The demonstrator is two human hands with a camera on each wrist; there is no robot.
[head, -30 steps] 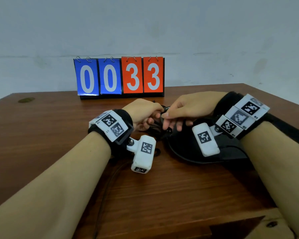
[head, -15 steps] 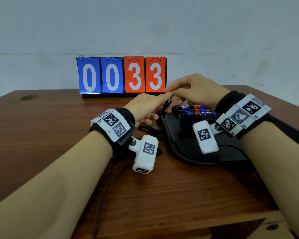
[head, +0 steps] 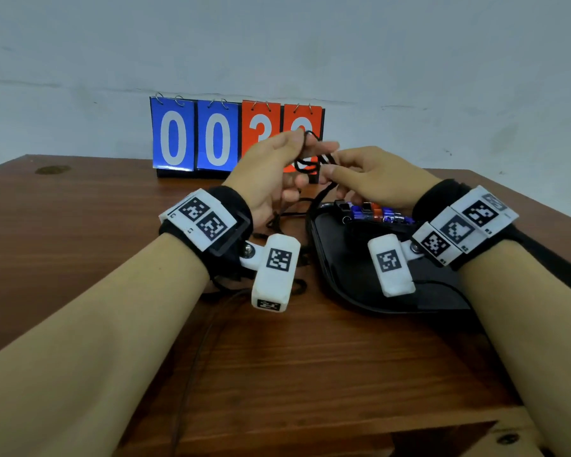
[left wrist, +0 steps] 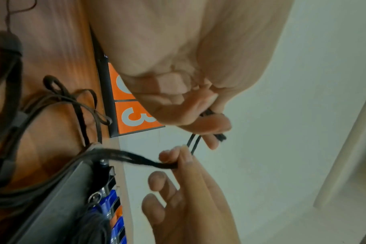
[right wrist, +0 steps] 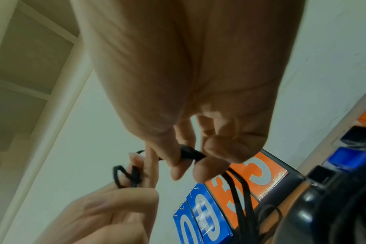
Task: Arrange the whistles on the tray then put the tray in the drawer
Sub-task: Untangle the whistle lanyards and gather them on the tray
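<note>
Several whistles [head: 373, 214], black, blue and orange, lie in a row along the far edge of the black tray [head: 343, 278]. Their black cords [head: 305, 164] run up from the tray's left end into both hands. My left hand [head: 297, 143] is raised in front of the scoreboard and pinches a loop of cord [right wrist: 125, 176]. Just to its right, my right hand [head: 327, 164] pinches the gathered cords [left wrist: 136, 159] between thumb and fingers. More cord [left wrist: 73, 102] lies loose on the table left of the tray [left wrist: 52, 206]. The whistles [right wrist: 353, 158] show blurred in the right wrist view.
A flip scoreboard [head: 195, 136] reading 0033 stands at the back of the wooden table [head: 80, 225], right behind the hands. A thin cable [head: 192, 364] runs over the table's near part. The table's front edge [head: 310, 423] is close below.
Both hands have lifted from the tray's left end, drawing the cords up in front of the scoreboard. The row of whistles, hidden a second ago, is now uncovered.
</note>
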